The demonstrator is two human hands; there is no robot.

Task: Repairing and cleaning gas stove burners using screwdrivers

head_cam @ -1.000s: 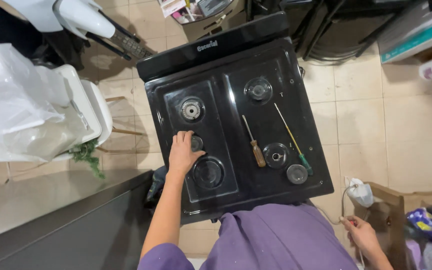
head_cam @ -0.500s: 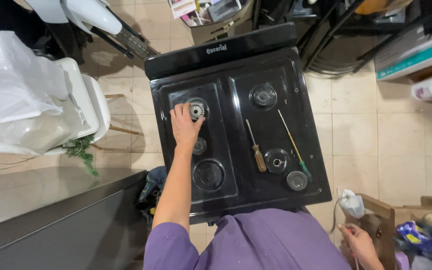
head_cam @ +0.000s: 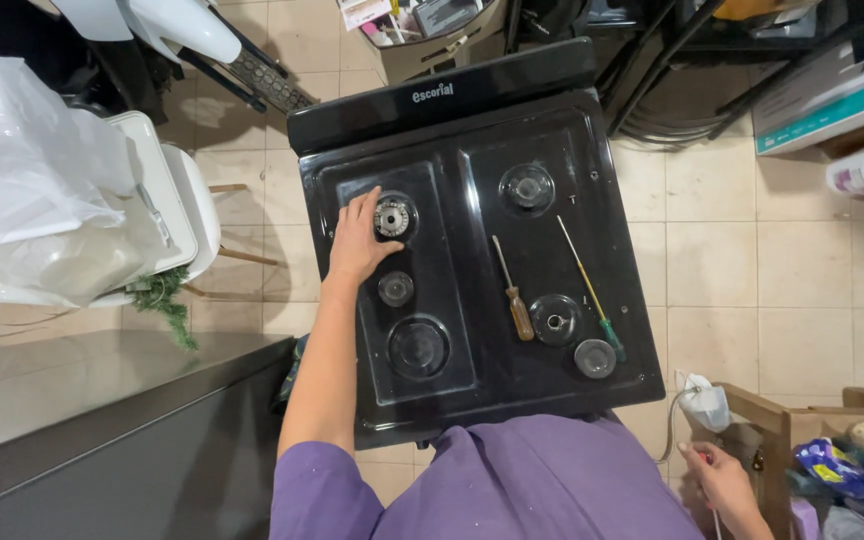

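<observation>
A person's left hand (head_cam: 355,240) lies flat and open on a black stove top (head_cam: 472,260), fingertips touching the rear-left burner (head_cam: 392,217), which seems best gripped squarely by its rim; the right hand (head_cam: 724,482) hangs low beside the stove, its grip unclear.

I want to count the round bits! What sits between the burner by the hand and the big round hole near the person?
In the head view, a small round black cap lies between the silver burner and the large round opening.
</observation>
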